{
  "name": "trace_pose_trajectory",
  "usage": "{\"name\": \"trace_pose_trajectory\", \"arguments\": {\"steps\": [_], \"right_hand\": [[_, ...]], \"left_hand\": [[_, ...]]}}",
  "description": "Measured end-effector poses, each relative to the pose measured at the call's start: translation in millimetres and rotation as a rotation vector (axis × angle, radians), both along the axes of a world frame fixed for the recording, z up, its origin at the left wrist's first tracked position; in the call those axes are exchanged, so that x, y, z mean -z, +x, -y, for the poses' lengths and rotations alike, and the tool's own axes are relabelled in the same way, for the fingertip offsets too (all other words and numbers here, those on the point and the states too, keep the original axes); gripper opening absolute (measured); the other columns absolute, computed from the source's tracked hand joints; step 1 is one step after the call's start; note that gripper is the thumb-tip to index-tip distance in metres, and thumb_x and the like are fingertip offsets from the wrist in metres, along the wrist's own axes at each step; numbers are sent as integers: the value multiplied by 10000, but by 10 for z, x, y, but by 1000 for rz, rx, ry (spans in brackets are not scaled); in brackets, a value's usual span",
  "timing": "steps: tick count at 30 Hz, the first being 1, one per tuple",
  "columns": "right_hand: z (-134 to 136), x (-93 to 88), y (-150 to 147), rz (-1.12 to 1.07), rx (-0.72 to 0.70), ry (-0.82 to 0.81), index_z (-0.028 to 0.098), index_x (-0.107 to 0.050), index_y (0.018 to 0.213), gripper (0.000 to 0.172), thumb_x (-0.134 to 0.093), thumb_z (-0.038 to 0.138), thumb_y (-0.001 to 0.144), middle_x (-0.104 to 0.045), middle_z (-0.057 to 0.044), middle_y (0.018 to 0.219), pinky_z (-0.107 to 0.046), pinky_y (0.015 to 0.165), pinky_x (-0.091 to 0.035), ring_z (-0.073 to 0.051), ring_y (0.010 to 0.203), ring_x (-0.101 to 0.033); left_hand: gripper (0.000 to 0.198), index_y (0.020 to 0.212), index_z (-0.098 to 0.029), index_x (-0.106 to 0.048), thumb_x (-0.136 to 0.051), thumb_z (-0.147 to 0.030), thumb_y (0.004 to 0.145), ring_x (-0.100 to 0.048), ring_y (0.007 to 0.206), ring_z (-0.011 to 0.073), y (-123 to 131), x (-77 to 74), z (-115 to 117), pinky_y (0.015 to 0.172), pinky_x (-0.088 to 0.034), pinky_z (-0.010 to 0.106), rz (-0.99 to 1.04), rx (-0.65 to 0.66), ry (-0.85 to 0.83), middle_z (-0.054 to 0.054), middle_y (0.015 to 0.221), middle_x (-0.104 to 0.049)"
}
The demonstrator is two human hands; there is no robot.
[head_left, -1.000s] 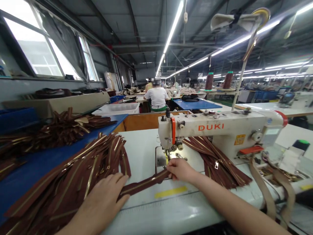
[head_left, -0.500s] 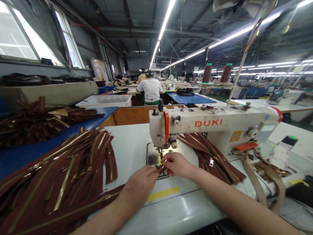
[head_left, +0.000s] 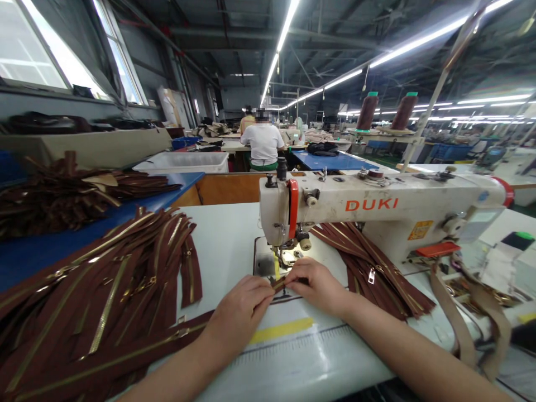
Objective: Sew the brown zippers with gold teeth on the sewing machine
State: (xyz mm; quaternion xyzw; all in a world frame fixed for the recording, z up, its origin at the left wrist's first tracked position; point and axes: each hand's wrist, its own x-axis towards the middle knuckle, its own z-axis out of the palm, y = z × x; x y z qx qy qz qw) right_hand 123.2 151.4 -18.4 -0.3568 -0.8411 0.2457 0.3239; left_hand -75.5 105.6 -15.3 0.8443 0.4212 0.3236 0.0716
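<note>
Just in front of the needle of a white sewing machine (head_left: pixel 318 206), my left hand (head_left: pixel 243 301) and my right hand (head_left: pixel 314 285) pinch the end of a brown zipper (head_left: pixel 184 333). Its tape runs back under my left wrist toward the lower left, with a gold-coloured line of teeth along it. The fingertips of both hands are close together, and a short piece of the zipper shows between them. To the left lies a large pile of brown zippers (head_left: pixel 125 279) with metal pulls. More brown zippers (head_left: pixel 377 273) lie under the machine arm on the right.
A strip of yellow tape (head_left: pixel 282 330) and a ruler scale mark the table front. Further brown strips (head_left: pixel 62 195) heap on a blue table at left. Two thread cones (head_left: pixel 367 111) stand behind the machine. Beige straps (head_left: pixel 454 318) hang at right. A person in white (head_left: pixel 263 142) sits ahead.
My right hand has come down slightly, away from the needle area, still pinching the zipper end with the left. The whole view has shifted a little.
</note>
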Motion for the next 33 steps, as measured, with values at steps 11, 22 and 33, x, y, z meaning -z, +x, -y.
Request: {"name": "trace_pose_trajectory", "arguments": {"steps": [11, 22, 33], "right_hand": [[7, 53, -44, 91, 104, 36, 180, -642, 709, 129, -587, 125, 812, -581, -7, 701, -252, 693, -395, -155, 754, -540], [69, 35, -99, 221, 192, 133, 175, -617, 748, 86, -569, 136, 809, -588, -31, 762, -266, 695, -394, -180, 806, -530], [70, -10, -128, 367, 191, 179, 159, -623, 806, 76, -562, 161, 851, -599, -48, 826, -292, 754, -396, -185, 837, -514]], "left_hand": [[232, 868, -200, -681, -452, -164, 853, -610, 844, 167, -34, -11, -14, 787, -528, 309, 67, -49, -107, 29, 865, -669], [329, 1056, -193, -632, -431, -43, 842, -573, 870, 187, -50, 8, 27, 804, -528, 337, -232, 2, 52, 42, 935, -631], [334, 1095, -174, -619, -416, -39, 866, -542, 896, 210, -22, -89, -13, 827, -486, 360, -474, 22, -127, 62, 942, -590]]}}
